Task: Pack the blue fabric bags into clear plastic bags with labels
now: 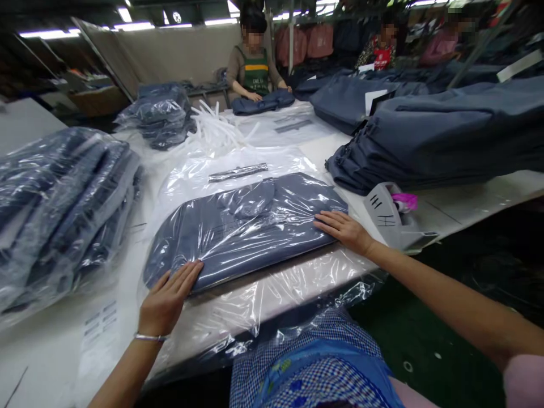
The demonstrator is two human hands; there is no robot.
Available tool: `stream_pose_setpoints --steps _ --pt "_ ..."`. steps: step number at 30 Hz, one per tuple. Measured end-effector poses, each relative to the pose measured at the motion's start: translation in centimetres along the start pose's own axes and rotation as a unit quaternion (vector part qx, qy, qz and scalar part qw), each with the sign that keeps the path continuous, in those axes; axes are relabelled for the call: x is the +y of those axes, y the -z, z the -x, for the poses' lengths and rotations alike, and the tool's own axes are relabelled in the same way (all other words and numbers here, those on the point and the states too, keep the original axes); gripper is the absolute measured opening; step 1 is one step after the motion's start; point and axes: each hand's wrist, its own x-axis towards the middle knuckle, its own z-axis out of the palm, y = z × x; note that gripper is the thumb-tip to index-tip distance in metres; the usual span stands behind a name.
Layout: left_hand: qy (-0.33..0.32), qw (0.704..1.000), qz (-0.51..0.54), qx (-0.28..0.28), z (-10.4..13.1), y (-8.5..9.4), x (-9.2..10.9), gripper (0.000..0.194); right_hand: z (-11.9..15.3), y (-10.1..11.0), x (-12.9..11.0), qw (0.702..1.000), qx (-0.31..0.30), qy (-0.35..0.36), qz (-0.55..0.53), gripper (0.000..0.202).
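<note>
A dark blue bag [255, 226] lies flat inside a clear plastic sleeve on the white table [127, 255]. My left hand [170, 294], with a bracelet at the wrist, rests flat on its near left corner, fingers extended. On the right end of the bag my right hand [344, 229] lies with fingers stretched out over the plastic. Loose plastic [263, 289] from the sleeve spreads past the bag's front edge and hangs over the table edge. Neither hand grips anything.
Plastic-wrapped blue bags [63, 204] are piled at left, more [161, 113] behind. White strips [216, 127] lie beyond the bag. Unwrapped blue bags [442, 136] and a grey holder [385, 212] with pink tape stand right. A person [257, 68] handles a blue bag across the table.
</note>
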Motion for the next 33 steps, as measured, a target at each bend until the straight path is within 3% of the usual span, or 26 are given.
stream_pose_setpoints --steps 5,10,14,17,21,27,33 --pt "-0.002 1.0 0.001 -0.016 0.6 -0.6 0.4 0.064 2.4 -0.5 1.7 1.0 -0.025 0.014 -0.009 0.058" --pt "-0.003 0.999 0.021 -0.031 0.7 -0.4 0.6 0.065 3.5 1.3 2.5 0.995 -0.095 0.011 -0.003 0.072" --pt "-0.004 0.999 0.028 -0.02 0.7 -0.7 0.8 0.066 2.5 4.3 0.3 0.99 -0.139 -0.016 0.01 0.091" --pt "-0.008 1.0 0.026 -0.009 0.7 -1.0 0.9 0.066 0.9 5.3 -2.8 0.993 -0.105 -0.051 0.013 0.083" --pt "-0.021 1.0 0.005 0.002 0.5 -1.1 0.6 0.065 -0.6 2.9 -5.7 0.998 -0.037 -0.054 0.006 0.058" --pt "-0.054 0.998 -0.02 -0.035 2.4 -0.5 -0.1 0.07 1.1 -2.2 -4.9 0.998 -0.035 -0.054 0.027 0.065" --pt "0.021 0.998 -0.042 -0.046 4.5 0.3 2.4 0.073 1.9 -2.4 -3.9 0.998 -0.03 -0.025 0.05 0.076"
